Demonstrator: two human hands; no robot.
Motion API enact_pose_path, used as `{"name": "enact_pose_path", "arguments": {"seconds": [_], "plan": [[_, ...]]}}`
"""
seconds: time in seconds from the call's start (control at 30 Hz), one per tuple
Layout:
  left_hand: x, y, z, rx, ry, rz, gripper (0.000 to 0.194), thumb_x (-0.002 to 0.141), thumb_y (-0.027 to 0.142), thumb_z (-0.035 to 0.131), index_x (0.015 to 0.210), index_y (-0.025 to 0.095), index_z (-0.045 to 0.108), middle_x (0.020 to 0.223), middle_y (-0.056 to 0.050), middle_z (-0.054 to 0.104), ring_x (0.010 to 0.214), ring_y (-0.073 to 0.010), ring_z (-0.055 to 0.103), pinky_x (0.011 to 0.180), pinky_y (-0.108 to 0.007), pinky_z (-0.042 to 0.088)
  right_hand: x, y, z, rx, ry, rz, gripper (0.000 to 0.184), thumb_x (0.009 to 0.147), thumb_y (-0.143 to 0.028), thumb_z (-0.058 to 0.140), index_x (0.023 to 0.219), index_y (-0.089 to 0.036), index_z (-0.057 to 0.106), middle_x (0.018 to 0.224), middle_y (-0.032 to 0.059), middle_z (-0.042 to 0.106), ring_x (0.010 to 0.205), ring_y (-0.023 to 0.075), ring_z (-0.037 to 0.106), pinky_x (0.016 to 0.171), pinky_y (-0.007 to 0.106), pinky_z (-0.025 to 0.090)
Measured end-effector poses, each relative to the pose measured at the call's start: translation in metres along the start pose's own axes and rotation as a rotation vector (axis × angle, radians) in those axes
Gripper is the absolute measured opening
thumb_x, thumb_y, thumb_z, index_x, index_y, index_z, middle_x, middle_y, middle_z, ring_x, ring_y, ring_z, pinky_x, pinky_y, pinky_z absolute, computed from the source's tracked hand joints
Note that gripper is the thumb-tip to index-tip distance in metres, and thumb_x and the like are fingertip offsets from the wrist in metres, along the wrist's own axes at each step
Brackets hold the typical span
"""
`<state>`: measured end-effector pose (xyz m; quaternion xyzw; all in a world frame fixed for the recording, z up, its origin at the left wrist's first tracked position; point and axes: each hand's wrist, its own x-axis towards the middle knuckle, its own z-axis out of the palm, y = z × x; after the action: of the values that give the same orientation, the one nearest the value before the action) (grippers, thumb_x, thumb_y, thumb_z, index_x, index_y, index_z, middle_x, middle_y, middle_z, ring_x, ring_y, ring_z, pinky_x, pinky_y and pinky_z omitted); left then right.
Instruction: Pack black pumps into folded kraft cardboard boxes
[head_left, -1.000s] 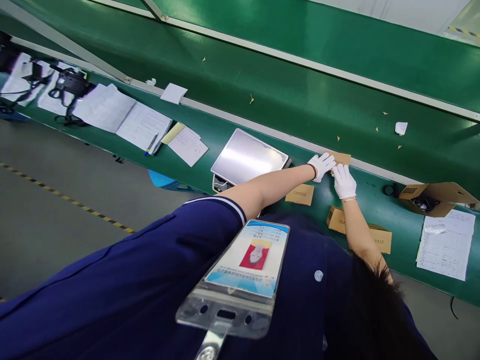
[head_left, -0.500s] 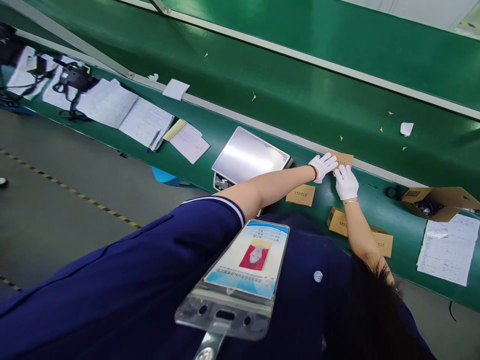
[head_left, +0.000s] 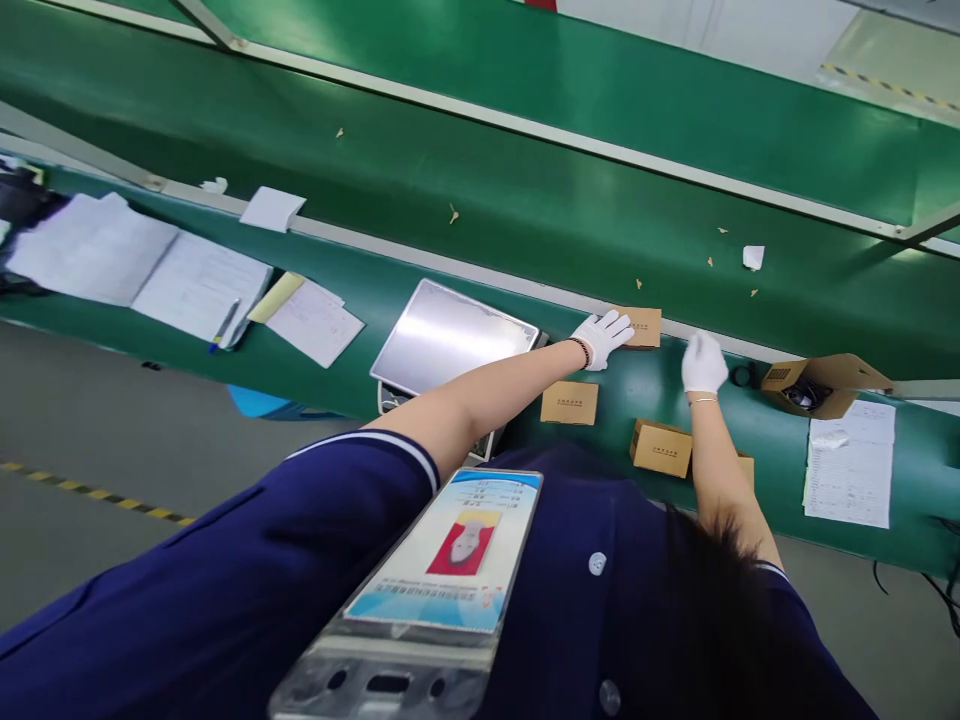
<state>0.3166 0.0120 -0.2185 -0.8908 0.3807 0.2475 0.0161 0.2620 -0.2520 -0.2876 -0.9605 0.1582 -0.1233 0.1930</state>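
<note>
My left hand (head_left: 602, 338), in a white glove, reaches across with its fingers stretched out over the left end of a small brown cardboard box (head_left: 645, 327) at the back edge of the bench. My right hand (head_left: 704, 363), gloved too, is apart from that box, to its right. Its fingers are curled in, and whatever may be inside them is hidden. Nearer to me lie a flat cardboard box (head_left: 569, 403) below my left wrist and another box (head_left: 661, 448) beside my right forearm. Part of a further box (head_left: 745, 468) shows behind that forearm.
A scale with a metal plate (head_left: 450, 340) stands left of the boxes. Further left are a notepad (head_left: 315, 318) and an open notebook (head_left: 202, 285). On the right are a black ring (head_left: 742, 375), an open carton (head_left: 814, 388) holding dark items and printed sheets (head_left: 851, 465).
My right hand has come off the box at the back edge, moved right and curled its fingers. My left hand stays on that box. The whole view has shifted.
</note>
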Motion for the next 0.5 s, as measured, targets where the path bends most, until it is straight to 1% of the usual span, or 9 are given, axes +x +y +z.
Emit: {"name": "enact_pose_path", "arguments": {"seconds": [0.07,0.1,0.17,0.2,0.3,0.37,0.43,0.5], "plan": [[0.0,-0.004,0.0,-0.017,0.006,0.012,0.092,0.077,0.032,0.067,0.158,0.024,0.026,0.169,-0.011,0.014,0.154,-0.0334,0.01,0.118,-0.052,0.025,0.008,0.04,-0.022,-0.061,0.15,0.222,0.048,0.099,-0.035,0.032,0.12,-0.011,0.067,0.115,0.0224,0.065,0.102,0.0314,0.066,0.086,0.046,0.054],[0.0,-0.006,0.001,-0.033,0.006,0.013,0.091,0.076,0.031,0.067,0.158,0.024,0.027,0.169,-0.011,0.015,0.154,-0.0334,0.011,0.118,-0.053,0.025,0.01,0.058,-0.032,-0.086,0.189,0.279,0.048,0.098,-0.031,0.03,0.12,-0.009,0.066,0.116,0.0247,0.063,0.104,0.0323,0.065,0.087,0.049,0.054],[0.001,-0.008,0.002,-0.06,0.0,0.008,0.091,0.076,0.029,0.067,0.158,0.024,0.029,0.169,-0.011,0.016,0.154,-0.0342,0.012,0.119,-0.053,0.024,0.006,0.083,-0.045,-0.115,0.18,0.287,0.046,0.096,-0.026,0.031,0.117,-0.008,0.067,0.116,0.0265,0.062,0.102,0.0323,0.065,0.087,0.05,0.053],[0.002,-0.009,0.003,-0.067,-0.002,0.004,0.091,0.076,0.029,0.067,0.158,0.024,0.029,0.169,-0.011,0.016,0.154,-0.0347,0.011,0.119,-0.054,0.024,0.002,0.09,-0.048,-0.12,0.151,0.272,0.043,0.095,-0.027,0.035,0.114,-0.01,0.069,0.113,0.0247,0.063,0.098,0.0311,0.066,0.085,0.048,0.053],[0.004,-0.009,0.004,-0.045,-0.012,-0.006,0.092,0.077,0.031,0.067,0.159,0.023,0.027,0.169,-0.012,0.013,0.155,-0.0354,0.009,0.118,-0.054,0.026,-0.01,0.093,-0.043,-0.12,0.045,0.224,0.031,0.09,-0.036,0.052,0.1,-0.015,0.073,0.093,0.0152,0.067,0.078,0.0257,0.066,0.075,0.042,0.055],[0.003,-0.009,0.004,-0.014,-0.026,-0.017,0.091,0.078,0.033,0.066,0.159,0.022,0.026,0.169,-0.012,0.011,0.155,-0.0359,0.008,0.116,-0.054,0.029,-0.013,0.088,-0.038,-0.115,0.013,0.206,0.029,0.091,-0.036,0.053,0.095,-0.017,0.074,0.082,0.0109,0.066,0.072,0.0229,0.064,0.073,0.039,0.055],[0.0,-0.009,0.003,0.007,-0.033,-0.033,0.09,0.079,0.035,0.065,0.159,0.021,0.026,0.169,-0.013,0.012,0.154,-0.0372,0.009,0.115,-0.054,0.031,-0.013,0.085,-0.042,-0.106,0.025,0.183,0.032,0.094,-0.034,0.046,0.094,-0.017,0.074,0.08,0.011,0.067,0.075,0.0225,0.065,0.076,0.037,0.054],[-0.005,-0.01,0.003,0.009,-0.039,-0.048,0.087,0.082,0.036,0.063,0.159,0.021,0.026,0.169,-0.015,0.013,0.153,-0.0376,0.014,0.114,-0.053,0.033,-0.011,0.088,-0.057,-0.099,0.069,0.155,0.038,0.097,-0.033,0.041,0.101,-0.015,0.073,0.091,0.0153,0.069,0.087,0.0254,0.066,0.084,0.039,0.053]]}}
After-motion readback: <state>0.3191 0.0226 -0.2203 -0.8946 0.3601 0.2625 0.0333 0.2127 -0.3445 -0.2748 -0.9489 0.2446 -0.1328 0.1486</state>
